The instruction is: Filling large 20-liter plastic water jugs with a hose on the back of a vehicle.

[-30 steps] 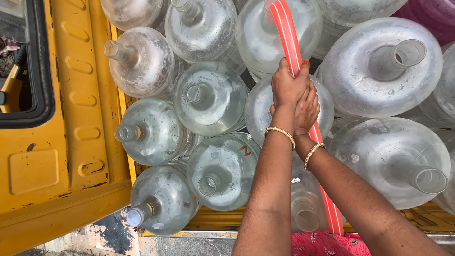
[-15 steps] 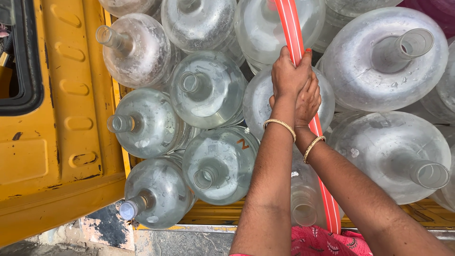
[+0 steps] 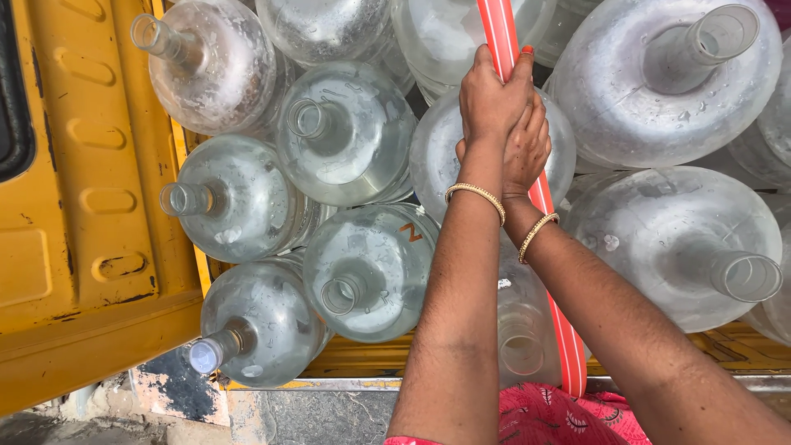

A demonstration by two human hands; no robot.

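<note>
Here, a red-and-white striped hose [image 3: 501, 37] is gripped by both hands, one above the other — the left hand [image 3: 492, 97] closed around it higher up, the right hand [image 3: 525, 148] wrapped around it just below and touching the left. The hose is run over a stack of clear water jugs [image 3: 346, 136] lying on their sides — beside a yellow vehicle panel [image 3: 78, 206]. A gold bangle [image 3: 478, 194] is worn on each wrist.

Both hands, left hand [image 3: 492, 99] over right hand [image 3: 523, 148], are sliding a bit higher up the red-striped hose [image 3: 503, 37], and the jugs are drifting down-left in view.
</note>
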